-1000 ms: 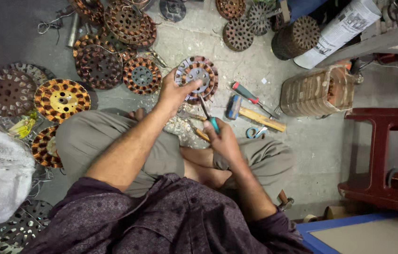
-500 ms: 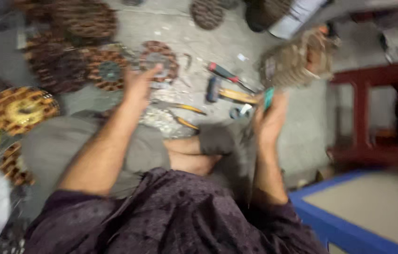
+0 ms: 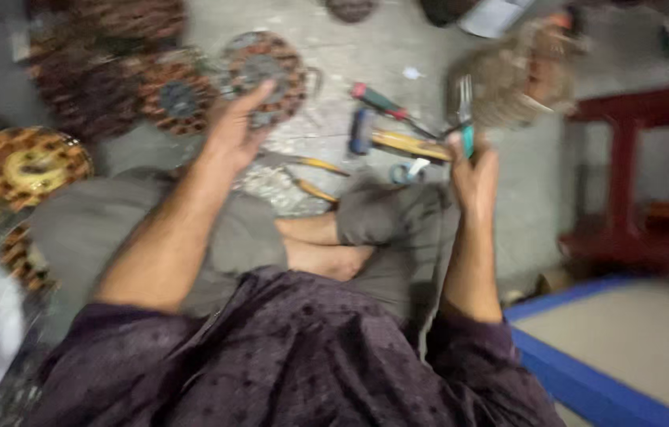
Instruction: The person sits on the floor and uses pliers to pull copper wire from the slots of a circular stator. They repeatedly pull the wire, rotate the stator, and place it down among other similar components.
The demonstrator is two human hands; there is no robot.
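The fingers (image 3: 259, 95) of the left hand (image 3: 235, 130) are stretched out and rest on the near edge of a round motor stator (image 3: 265, 67) with copper windings, which lies on the grey floor (image 3: 366, 47) at the far side, in front of the crossed legs. They press on it and are not wrapped around it. The right hand (image 3: 473, 170) is lifted to the right, away from the stator, and its fingers are closed around pliers with a teal handle (image 3: 465, 119), tips pointing up. As I judge it, the step in hand is work on the windings of this stator, with the tool lifted off it for the moment; the next move calls for a steady left hand on the stator and the tool tip placed exactly on the coil. Between the 2 hands lie a red-handled screwdriver (image 3: 382, 99) and a hammer (image 3: 401, 142). More stators (image 3: 176, 99) lie to the left, one yellow-orange (image 3: 26, 166). The picture is blurred.
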